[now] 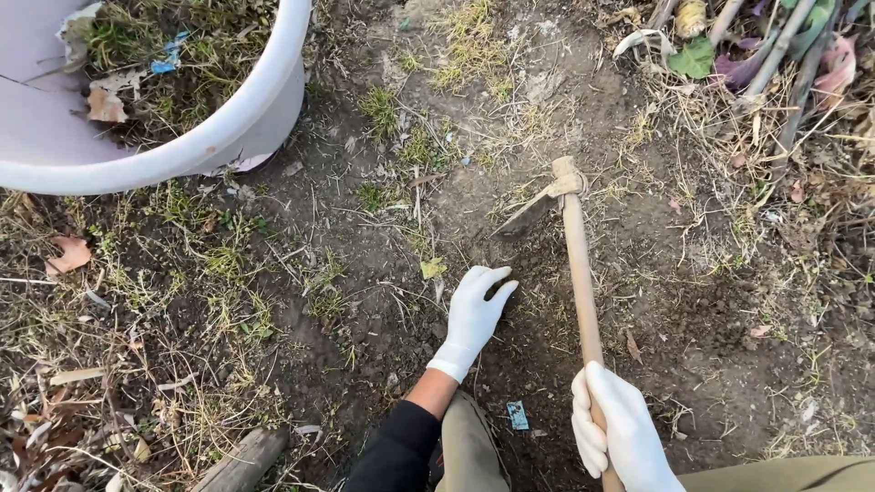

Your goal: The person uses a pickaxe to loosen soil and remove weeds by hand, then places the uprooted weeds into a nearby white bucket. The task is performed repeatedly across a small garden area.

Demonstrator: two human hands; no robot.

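Observation:
My right hand (622, 435), in a white glove, grips the lower end of a wooden handle of a small hoe (578, 264). The hoe's dark metal blade (526, 217) rests on the dark soil ahead of me. My left hand (474, 315), also in a white glove, reaches down to the loosened soil just left of the handle, fingers apart and touching the earth near some dry grass. It holds nothing that I can see.
A large white tub (239, 128) with weeds, dry leaves and scraps in it stands at the top left. Dry stalks and leaves (775, 64) crowd the top right. Sparse grass (228, 273) covers the left ground. A wooden stick (244, 462) lies at the bottom left.

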